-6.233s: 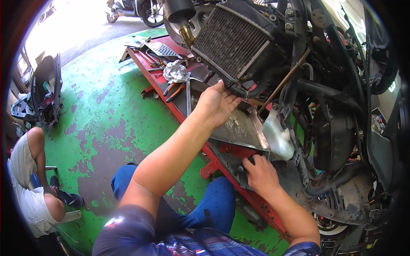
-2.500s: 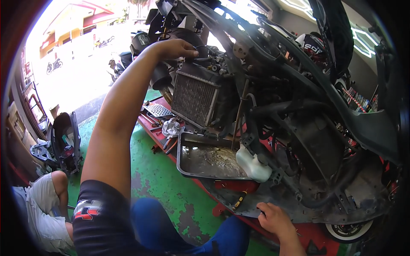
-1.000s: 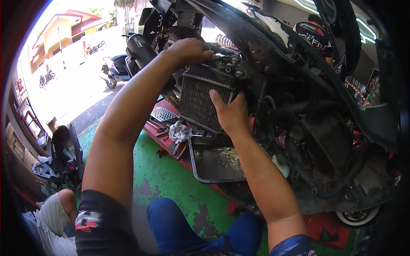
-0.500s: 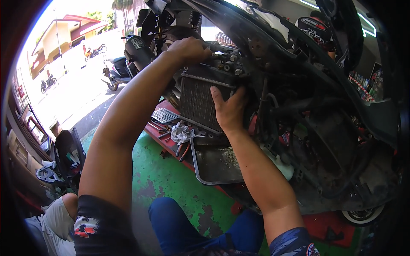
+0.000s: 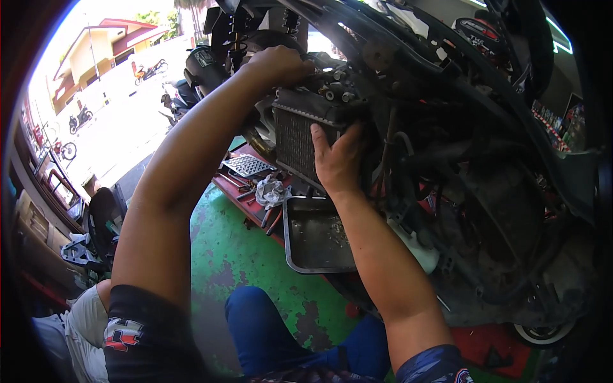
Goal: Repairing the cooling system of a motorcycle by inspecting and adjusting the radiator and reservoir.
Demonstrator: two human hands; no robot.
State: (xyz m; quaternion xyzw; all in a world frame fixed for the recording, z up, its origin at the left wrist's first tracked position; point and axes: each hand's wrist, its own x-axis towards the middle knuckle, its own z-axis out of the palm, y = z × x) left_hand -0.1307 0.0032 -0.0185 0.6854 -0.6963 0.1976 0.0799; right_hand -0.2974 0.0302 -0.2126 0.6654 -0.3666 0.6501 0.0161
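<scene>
Hoses (image 5: pixel 408 143) and frame (image 5: pixel 447 76) crowd the radiator (image 5: pixel 295 137) — open room only leftward.

You view the scene under strong daylight entering from the upper left, where the street (image 5: pixel 121 121) and sky are overexposed to near white. The motorcycle underside (image 5: pixel 472 166) at right sits in deep shadow, and detail there is hard to resolve. Your left forearm (image 5: pixel 191 159) carries a bright highlight along its upper edge; your right hand (image 5: pixel 338 159) is evenly lit and sharp. A green light strip (image 5: pixel 562 45) glows at upper right. Straight lines bow toward the rim, and a black vignette with colour fringing frames the picture.
</scene>
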